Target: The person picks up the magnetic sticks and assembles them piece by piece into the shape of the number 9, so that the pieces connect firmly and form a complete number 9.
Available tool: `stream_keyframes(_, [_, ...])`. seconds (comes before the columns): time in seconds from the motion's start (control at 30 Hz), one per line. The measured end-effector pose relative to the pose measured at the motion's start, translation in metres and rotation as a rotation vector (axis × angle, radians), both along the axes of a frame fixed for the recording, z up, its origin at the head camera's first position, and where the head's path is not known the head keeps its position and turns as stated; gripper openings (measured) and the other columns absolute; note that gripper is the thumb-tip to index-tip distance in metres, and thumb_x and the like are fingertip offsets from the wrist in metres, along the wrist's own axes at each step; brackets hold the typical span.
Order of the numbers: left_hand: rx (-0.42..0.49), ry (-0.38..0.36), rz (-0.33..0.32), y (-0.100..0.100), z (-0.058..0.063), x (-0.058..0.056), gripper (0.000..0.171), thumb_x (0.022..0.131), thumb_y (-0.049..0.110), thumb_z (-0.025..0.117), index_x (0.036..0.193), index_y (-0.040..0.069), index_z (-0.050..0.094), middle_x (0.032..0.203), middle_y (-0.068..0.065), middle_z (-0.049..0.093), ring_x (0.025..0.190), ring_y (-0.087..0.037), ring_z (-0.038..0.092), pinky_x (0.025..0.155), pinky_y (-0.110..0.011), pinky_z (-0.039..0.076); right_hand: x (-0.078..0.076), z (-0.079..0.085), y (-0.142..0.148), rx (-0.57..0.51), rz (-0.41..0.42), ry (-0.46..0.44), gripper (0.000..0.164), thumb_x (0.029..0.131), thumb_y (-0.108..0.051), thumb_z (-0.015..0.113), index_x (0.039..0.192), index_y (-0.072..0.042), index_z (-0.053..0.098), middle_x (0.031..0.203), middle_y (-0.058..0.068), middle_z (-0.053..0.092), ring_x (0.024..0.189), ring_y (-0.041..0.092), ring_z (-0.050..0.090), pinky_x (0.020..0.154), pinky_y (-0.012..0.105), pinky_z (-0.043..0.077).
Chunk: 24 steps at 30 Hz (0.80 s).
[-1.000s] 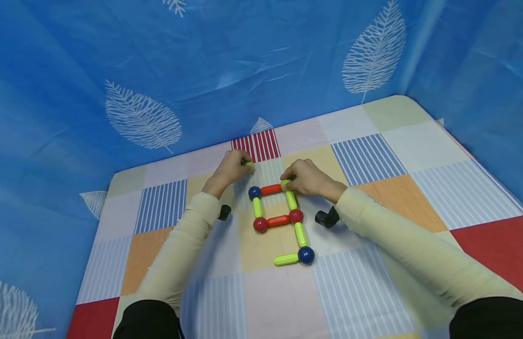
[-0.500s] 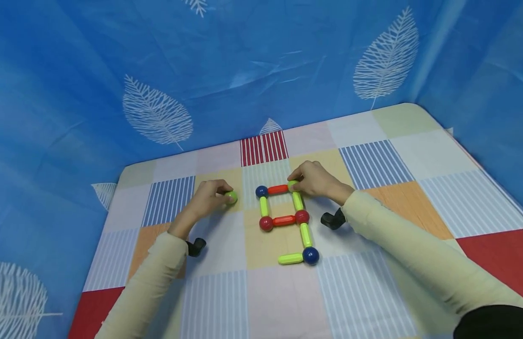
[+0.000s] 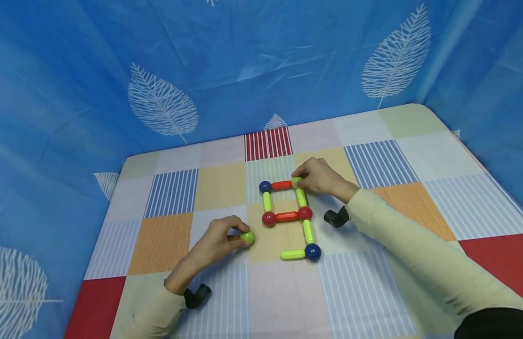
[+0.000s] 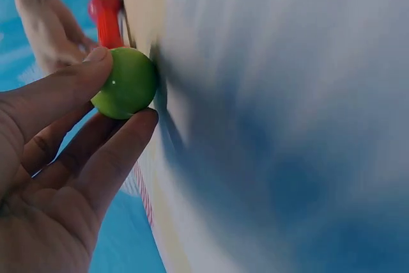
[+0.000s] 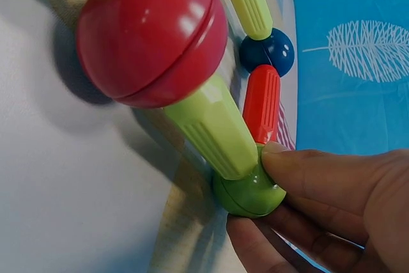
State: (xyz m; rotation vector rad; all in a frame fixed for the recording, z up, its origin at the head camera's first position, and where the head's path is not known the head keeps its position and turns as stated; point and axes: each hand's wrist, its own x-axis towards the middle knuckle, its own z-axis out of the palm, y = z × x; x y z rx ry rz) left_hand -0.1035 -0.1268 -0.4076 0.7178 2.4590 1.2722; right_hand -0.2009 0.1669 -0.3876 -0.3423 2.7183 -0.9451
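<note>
My left hand (image 3: 219, 241) pinches a loose green ball (image 4: 131, 82) between thumb and fingertips, low over the cloth and left of the joined rods and balls. With thumb and fingers, my right hand (image 3: 320, 178) holds another green ball (image 5: 250, 190) at the far right corner of that figure. A red rod (image 5: 262, 103) and a yellow-green rod (image 5: 214, 129) meet at this ball. The figure also has a blue ball (image 3: 265, 187) at far left, two red balls, one of them the right red ball (image 3: 305, 213), and a near blue ball (image 3: 313, 252) with a yellow-green rod (image 3: 293, 254) pointing left.
A patchwork cloth (image 3: 282, 296) covers the table. Blue curtain (image 3: 244, 61) with white leaf prints hangs behind and at the sides. Black wrist mounts (image 3: 336, 217) sit below both wrists.
My left hand has come from the far edge of the figure toward the near left, carrying the green ball, then a little right. The right hand keeps its hold on the corner ball.
</note>
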Motion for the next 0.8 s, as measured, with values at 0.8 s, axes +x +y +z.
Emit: stream_keyframes(0.8, [0.039, -0.113, -0.081, 0.041, -0.005, 0.028, 0.021, 0.079, -0.006, 0.077, 0.096, -0.001, 0.067, 0.102, -0.009, 0.067, 0.101, -0.022, 0.066, 0.079, -0.022, 0.056, 0.002, -0.001, 0.001, -0.038, -0.016, -0.005, 0.034, 0.092, -0.013, 0.069, 0.123, 0.001, 0.067, 0.123, 0.018, 0.066, 0.111, 0.033, 0.061, 0.093, 0.046, 0.05])
